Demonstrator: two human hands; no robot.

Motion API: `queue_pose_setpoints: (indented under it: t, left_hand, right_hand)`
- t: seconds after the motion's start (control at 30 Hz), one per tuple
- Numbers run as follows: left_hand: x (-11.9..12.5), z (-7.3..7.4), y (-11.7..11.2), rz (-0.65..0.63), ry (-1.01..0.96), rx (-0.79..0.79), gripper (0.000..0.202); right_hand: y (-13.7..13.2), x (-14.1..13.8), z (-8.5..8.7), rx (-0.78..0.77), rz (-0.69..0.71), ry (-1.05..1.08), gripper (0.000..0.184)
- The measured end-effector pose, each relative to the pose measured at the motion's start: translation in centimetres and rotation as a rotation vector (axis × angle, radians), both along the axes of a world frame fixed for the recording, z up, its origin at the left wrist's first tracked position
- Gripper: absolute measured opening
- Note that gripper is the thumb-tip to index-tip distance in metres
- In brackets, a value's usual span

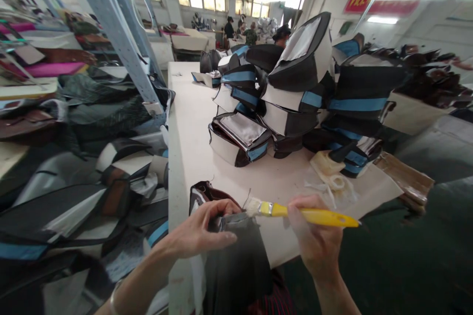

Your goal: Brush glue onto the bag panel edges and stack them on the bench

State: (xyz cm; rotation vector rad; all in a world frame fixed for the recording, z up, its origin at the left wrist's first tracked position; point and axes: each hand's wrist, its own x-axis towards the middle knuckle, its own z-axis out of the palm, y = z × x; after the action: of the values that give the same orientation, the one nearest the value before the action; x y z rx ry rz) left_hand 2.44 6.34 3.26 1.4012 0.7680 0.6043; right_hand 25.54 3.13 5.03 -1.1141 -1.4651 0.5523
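A flat paintbrush with a yellow handle is gripped in my right hand. Its pale bristles point left and meet the upper edge of a dark grey-black bag piece. This piece hangs over the near table edge, and its lower end is by my lap. My left hand pinches the piece's top edge between thumb and fingers, just left of the bristles. Behind that hand, a dark brown part with an open top rests on the table; whether it joins the piece I cannot tell.
Black, white and blue bags are stacked across the white table. A cream glue container with a dark neck stands at the right, near a brown cardboard piece. More bag parts pile up left, beside a metal post.
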Motion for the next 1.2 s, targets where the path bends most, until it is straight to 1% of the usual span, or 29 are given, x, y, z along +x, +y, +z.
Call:
queue_pose_setpoints:
  t: [0.07, 0.1, 0.17, 0.23, 0.27, 0.33, 0.4, 0.47, 0.53, 0.6, 0.67, 0.77, 0.9, 0.97, 1.07, 1.13, 1.2]
  left_hand:
    - [-1.4, -0.1, -0.5, -0.006, 0.033, -0.006, 0.029]
    - [-2.0, -0.1, -0.7, -0.002, 0.030, -0.022, 0.030]
    - [-3.2, -0.4, -1.1, 0.029, -0.007, -0.077, 0.034]
    - [-4.3, -0.8, -1.4, 0.068, -0.051, -0.131, 0.040]
    - [-4.6, -1.0, -1.5, 0.083, -0.065, -0.147, 0.042]
    - [-5.1, -1.5, -1.6, 0.099, -0.097, -0.143, 0.045]
    - [-5.2, -2.1, -1.5, 0.090, -0.161, -0.122, 0.047]
    - [-5.1, -2.7, -1.2, 0.076, -0.245, -0.105, 0.048]
    - [-4.9, -3.2, -1.0, 0.058, -0.301, -0.109, 0.046]
    - [-4.7, -3.4, -0.9, 0.043, -0.347, -0.126, 0.045]
    - [-4.7, -3.5, -0.9, 0.042, -0.380, -0.150, 0.043]
    - [-5.0, -3.7, -1.0, 0.078, -0.399, -0.155, 0.043]
    - [-5.4, -3.9, -1.3, 0.081, -0.420, -0.170, 0.040]
    - [-5.5, -4.0, -1.5, 0.077, -0.416, -0.170, 0.038]
    - [-5.8, -4.3, -1.8, 0.094, -0.410, -0.151, 0.037]
    - [-6.0, -4.8, -1.9, 0.129, -0.430, -0.158, 0.036]
    - [-6.4, -5.3, -2.1, 0.172, -0.465, -0.173, 0.037]
  right_hand:
    - [0.2, -0.8, -0.2, -0.046, 0.117, 0.018, 0.007]
    - [0.4, -1.1, -0.2, -0.044, 0.144, 0.023, 0.006]
    - [0.9, -1.7, -0.4, 0.001, 0.112, 0.064, 0.005]
    - [1.4, -1.9, -0.6, 0.041, 0.066, 0.168, 0.005]
    - [1.7, -2.0, -0.7, 0.040, 0.074, 0.222, 0.006]
    - [2.2, -2.1, -1.0, 0.017, 0.124, 0.313, 0.006]
    - [2.4, -2.4, -1.3, -0.025, 0.205, 0.371, 0.007]
    - [2.4, -2.9, -1.4, -0.093, 0.321, 0.408, 0.009]
    - [2.4, -3.4, -1.4, -0.139, 0.391, 0.401, 0.011]
    - [2.4, -3.8, -1.3, -0.130, 0.386, 0.336, 0.009]
    - [2.5, -4.1, -1.3, -0.063, 0.377, 0.277, 0.008]
    - [2.2, -4.2, -1.5, 0.009, 0.397, 0.278, 0.011]
    - [1.4, -4.3, -2.0, -0.055, 0.461, 0.341, 0.010]
    - [1.1, -4.4, -2.2, -0.096, 0.498, 0.435, 0.012]
    - [1.0, -4.5, -2.2, -0.156, 0.510, 0.571, 0.015]
    - [1.2, -4.7, -2.2, -0.181, 0.462, 0.555, 0.015]
    - [1.4, -4.8, -2.4, -0.176, 0.367, 0.488, 0.014]
